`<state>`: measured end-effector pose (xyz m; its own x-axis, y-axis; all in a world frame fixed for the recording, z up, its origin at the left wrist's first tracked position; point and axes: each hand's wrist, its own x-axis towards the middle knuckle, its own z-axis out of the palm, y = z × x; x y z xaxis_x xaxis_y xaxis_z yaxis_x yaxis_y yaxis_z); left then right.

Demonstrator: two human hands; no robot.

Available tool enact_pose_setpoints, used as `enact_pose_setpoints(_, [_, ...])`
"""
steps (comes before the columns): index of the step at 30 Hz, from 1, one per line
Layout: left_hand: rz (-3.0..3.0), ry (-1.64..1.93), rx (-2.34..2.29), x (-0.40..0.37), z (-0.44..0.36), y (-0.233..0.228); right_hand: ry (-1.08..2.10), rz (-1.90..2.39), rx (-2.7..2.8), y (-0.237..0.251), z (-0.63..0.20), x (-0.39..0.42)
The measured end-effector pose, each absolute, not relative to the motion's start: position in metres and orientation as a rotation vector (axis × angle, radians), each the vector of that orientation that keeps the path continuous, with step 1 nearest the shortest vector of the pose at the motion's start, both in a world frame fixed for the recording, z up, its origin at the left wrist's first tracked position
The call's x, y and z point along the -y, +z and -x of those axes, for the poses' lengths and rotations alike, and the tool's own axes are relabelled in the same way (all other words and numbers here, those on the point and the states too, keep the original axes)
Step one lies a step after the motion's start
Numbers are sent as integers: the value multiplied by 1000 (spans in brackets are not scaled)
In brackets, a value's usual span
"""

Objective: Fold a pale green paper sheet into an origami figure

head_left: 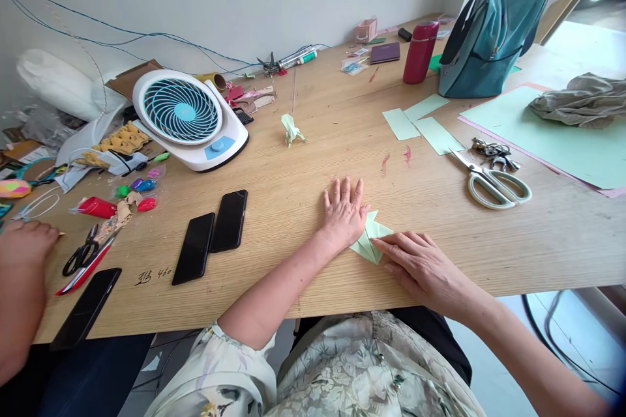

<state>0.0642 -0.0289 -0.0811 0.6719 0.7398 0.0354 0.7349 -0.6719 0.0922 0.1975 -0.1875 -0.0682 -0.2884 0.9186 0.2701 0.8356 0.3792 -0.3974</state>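
A pale green folded paper (372, 249) lies on the wooden table in front of me, with creases and pointed corners showing. My left hand (345, 214) rests flat with fingers spread, its thumb side over the paper's left part. From the right, my right hand (420, 264) touches the paper with its outstretched index finger; the other fingers lie alongside. Farther back stands a small folded paper figure (291, 130) of the same green. Several pale green paper strips (437, 135) lie to the right, near scissors with white handles (499, 187).
Two black phones (194, 249) lie left of my left arm, behind them a white fan (188, 117). Another person's hand (27, 241) rests at the far left, near black scissors (82, 254). A red flask (420, 52), a teal bag (493, 39) and keys (493, 153) stand or lie rightward.
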Motion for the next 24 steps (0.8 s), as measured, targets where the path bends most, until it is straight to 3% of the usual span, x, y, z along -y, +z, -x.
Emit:
enact_pose_setpoints(9, [-2867, 89, -1068, 24, -66, -78, 140, 1480, 2311, -68, -199, 168])
enact_pose_setpoints(24, [-2845, 143, -1153, 23, -66, -82, 166, 1328, 2446, -65, -205, 182])
